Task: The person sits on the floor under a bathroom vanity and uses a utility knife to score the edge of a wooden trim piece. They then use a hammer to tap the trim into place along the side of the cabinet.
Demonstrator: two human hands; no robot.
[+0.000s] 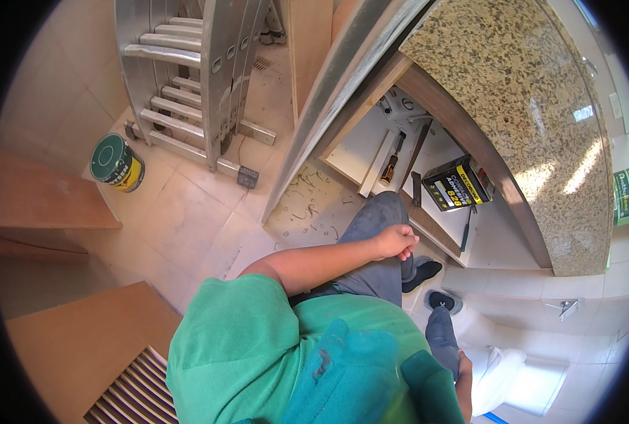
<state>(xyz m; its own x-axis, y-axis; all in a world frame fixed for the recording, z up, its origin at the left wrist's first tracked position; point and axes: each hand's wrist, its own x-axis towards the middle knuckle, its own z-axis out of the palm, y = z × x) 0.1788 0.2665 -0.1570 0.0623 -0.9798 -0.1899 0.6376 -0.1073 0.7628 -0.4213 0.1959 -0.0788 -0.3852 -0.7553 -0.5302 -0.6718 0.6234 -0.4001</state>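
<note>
My left hand [397, 242] is held over my left knee, its fingers curled closed; whatever it may hold is hidden. At my right leg, my right hand [464, 364] rests against the trouser, mostly covered by my sleeve and body, so its fingers do not show clearly. Beyond the left hand is a low open cabinet [350, 152]. Inside it lie a chisel [390, 168] with an orange and black handle, a white strip [376, 166], and a black and yellow adhesive tin [456, 185]. A thin tool with a green handle [466, 237] lies beside the tin.
A speckled granite countertop [512, 85] overhangs the cabinet. An aluminium ladder [208, 92] stands at the upper left, near a green-lidded bucket [118, 164]. Brown wooden panels [81, 339] lie at the left, one slatted. Curled shavings [311, 208] litter the floor near the cabinet.
</note>
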